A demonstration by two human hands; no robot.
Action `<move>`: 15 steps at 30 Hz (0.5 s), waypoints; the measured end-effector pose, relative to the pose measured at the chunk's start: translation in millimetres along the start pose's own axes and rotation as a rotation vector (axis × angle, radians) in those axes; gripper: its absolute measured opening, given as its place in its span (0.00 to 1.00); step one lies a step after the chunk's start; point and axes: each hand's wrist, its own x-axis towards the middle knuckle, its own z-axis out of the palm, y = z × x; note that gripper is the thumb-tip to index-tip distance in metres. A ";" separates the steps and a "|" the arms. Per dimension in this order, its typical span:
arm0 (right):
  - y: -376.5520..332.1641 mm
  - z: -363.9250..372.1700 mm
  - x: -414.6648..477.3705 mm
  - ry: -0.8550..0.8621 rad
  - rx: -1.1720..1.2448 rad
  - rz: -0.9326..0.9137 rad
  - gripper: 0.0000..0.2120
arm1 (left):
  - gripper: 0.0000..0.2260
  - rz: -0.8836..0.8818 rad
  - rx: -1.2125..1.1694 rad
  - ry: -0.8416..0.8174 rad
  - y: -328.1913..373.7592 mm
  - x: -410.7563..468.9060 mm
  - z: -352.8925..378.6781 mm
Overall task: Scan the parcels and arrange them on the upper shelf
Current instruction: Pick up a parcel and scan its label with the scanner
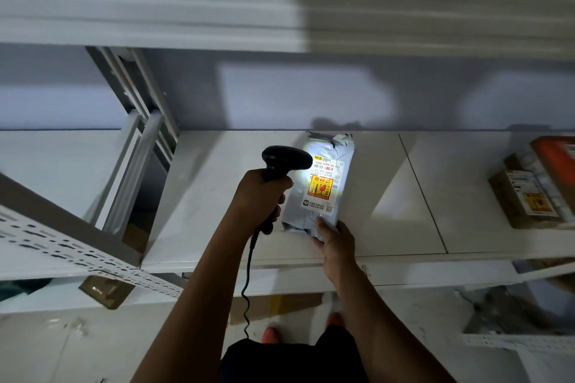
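Observation:
A grey plastic mailer parcel [320, 186] lies flat on the white upper shelf [404, 196], its label with a yellow and red sticker facing up. My left hand [259, 196] is closed around the handle of a black corded barcode scanner [284, 162], whose head points right at the label and throws a bright light on it. My right hand [337, 242] grips the parcel's near edge, thumb on top, at the shelf's front.
Brown cardboard boxes [535, 186] with labels sit at the shelf's right end. A perforated metal upright and shelf frame [77, 246] stands at left. Cardboard pieces [107, 291] lie on a lower level. The scanner cable [247, 289] hangs down past the shelf edge.

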 end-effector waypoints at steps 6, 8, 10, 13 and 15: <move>2.8 -1.6 -6.2 -0.026 -0.058 -0.094 0.11 | 0.06 0.013 0.032 0.027 -5.5 6.9 3.3; 4.3 -1.2 -6.3 -0.019 -0.101 -0.127 0.10 | 0.06 0.021 0.050 0.039 -9.9 8.9 5.3; 5.9 -1.7 -6.4 -0.013 -0.151 -0.157 0.10 | 0.06 0.025 0.079 0.048 -15.4 11.1 7.9; 8.3 -3.4 -6.5 -0.003 -0.211 -0.188 0.09 | 0.06 0.024 0.128 0.059 -22.9 14.1 13.9; 8.7 -3.8 -6.8 -0.003 -0.225 -0.195 0.09 | 0.06 0.026 0.143 0.066 -25.7 15.1 17.9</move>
